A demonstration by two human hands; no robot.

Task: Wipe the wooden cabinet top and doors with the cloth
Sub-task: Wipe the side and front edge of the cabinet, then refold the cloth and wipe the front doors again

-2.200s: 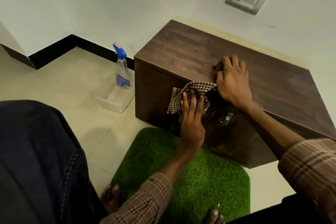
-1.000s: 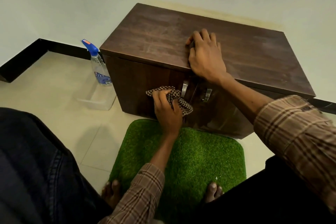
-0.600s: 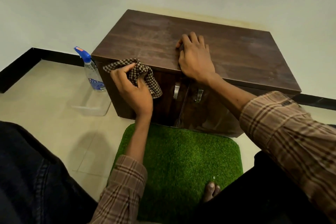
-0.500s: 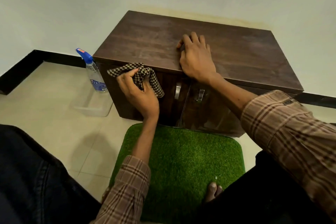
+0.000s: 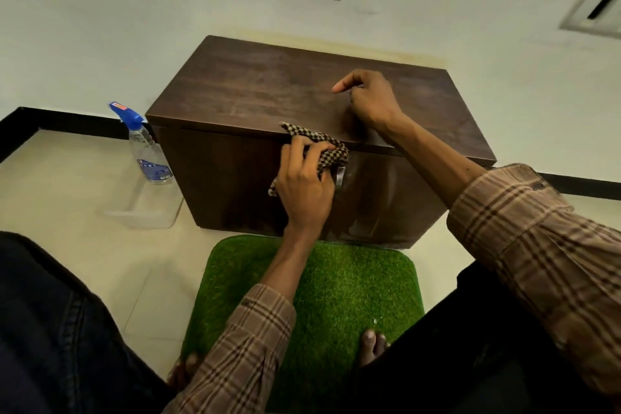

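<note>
While I crouch on the green grass mat (image 5: pixel 312 282), a blue-capped spray bottle (image 5: pixel 144 148) stands in a clear plastic tray (image 5: pixel 141 208) at far left, untouched. My left hand (image 5: pixel 304 188) has its fingers clamped on the bunched checked cloth (image 5: pixel 327 148), pressing it against the upper edge of the wooden cabinet (image 5: pixel 235 101) doors, near a metal handle (image 5: pixel 340 175). My right hand (image 5: pixel 369 97) rests on the top, fingers curled loosely and holding nothing. Faint smears on the top suggest wiping remains; the doors look only partly done.
</note>
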